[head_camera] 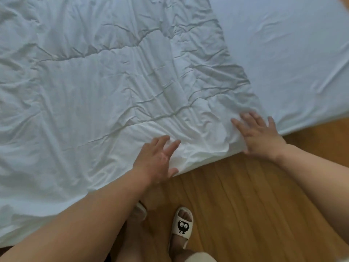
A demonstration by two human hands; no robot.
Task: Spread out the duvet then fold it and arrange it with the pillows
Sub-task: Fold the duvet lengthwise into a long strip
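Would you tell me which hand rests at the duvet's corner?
The right hand, flat on the duvet corner beside the bare sheet; the left hand rests farther along the edge.

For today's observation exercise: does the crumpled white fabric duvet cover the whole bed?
No, a smooth pale blue sheet lies bare to the right of the crumpled white duvet.

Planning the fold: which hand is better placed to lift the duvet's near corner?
Probably right: the right hand lies flat on that corner of the wrinkled white duvet, beside the pale-blue sheet; the left hand rests farther along the near edge.
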